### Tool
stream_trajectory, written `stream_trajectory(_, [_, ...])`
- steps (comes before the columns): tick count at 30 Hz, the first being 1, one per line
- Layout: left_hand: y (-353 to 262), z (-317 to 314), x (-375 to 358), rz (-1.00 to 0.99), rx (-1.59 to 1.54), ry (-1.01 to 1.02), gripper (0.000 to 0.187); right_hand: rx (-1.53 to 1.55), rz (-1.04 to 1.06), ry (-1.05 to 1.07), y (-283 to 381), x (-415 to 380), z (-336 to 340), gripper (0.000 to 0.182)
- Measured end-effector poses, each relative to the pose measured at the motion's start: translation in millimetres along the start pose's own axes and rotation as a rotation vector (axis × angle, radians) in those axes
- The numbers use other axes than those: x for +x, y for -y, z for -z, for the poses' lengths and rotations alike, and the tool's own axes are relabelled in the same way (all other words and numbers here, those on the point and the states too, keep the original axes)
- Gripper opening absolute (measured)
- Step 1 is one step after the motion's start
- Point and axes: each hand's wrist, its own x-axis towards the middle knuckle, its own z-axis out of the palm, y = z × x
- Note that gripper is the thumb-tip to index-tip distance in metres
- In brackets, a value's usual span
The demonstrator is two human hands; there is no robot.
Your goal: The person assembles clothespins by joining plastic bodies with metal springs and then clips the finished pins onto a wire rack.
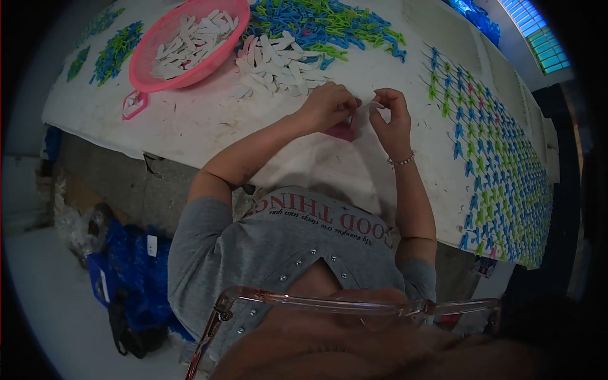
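Observation:
My left hand [328, 106] is closed, its fingers curled down by a small pink piece [342, 132] on the table; what it grips is largely hidden under the fingers. A thin white strip [373, 106] is pinched between the thumb and forefinger of my right hand [394, 123], just to the right of the left fingertips. Right beyond my left hand lies a loose heap of white flat strips [278, 66].
A pink basket [140, 76] of white strips stands at the back left, a small pink frame [135, 106] beside it. Blue and green clips [329, 28] are heaped behind. Rows of clips with white strips [500, 158] cover the table's right side. Blue bags [136, 269] lie on the floor.

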Motion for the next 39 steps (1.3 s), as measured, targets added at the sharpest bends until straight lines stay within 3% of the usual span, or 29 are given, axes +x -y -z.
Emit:
stream_trajectory(2, [-4,0,-4,0.074,-0.087,-0.029,0.009,0.311,-0.204,0.066,-9,-3,-7,0.036])
stream_trajectory(6, [-10,5,-11,0.185,-0.194,-0.038,0.016,0.399,-0.263,0.126,-23,-11,-25,0.039])
stream_trajectory(10, [-14,20,-9,0.054,-0.098,-0.124,0.021,0.251,-0.225,0.136,-18,-12,-30,0.036])
stream_trajectory(12, [-24,33,-8,-0.114,0.044,-0.237,0.027,0.144,-0.214,0.157,-11,-10,-30,0.035])
stream_trajectory(15, [-32,46,-9,-0.131,0.158,-0.139,0.027,0.021,-0.134,0.182,-8,-8,-33,0.033])
stream_trajectory(20, [-19,45,-19,-0.096,0.184,-0.121,0.028,-0.174,0.045,0.164,-19,-10,-35,0.03])
stream_trajectory(27, [7,21,-22,0.116,0.039,-0.106,0.022,-0.235,-0.017,0.198,-23,-19,-17,0.029])
stream_trajectory(33, [5,12,-13,0.083,0.009,-0.017,0.023,-0.326,-0.007,0.186,-20,-20,3,0.032])
stream_trajectory(39, [-2,-10,4,0.038,-0.116,0.041,0.024,-0.457,0.201,0.122,10,-10,31,0.033])
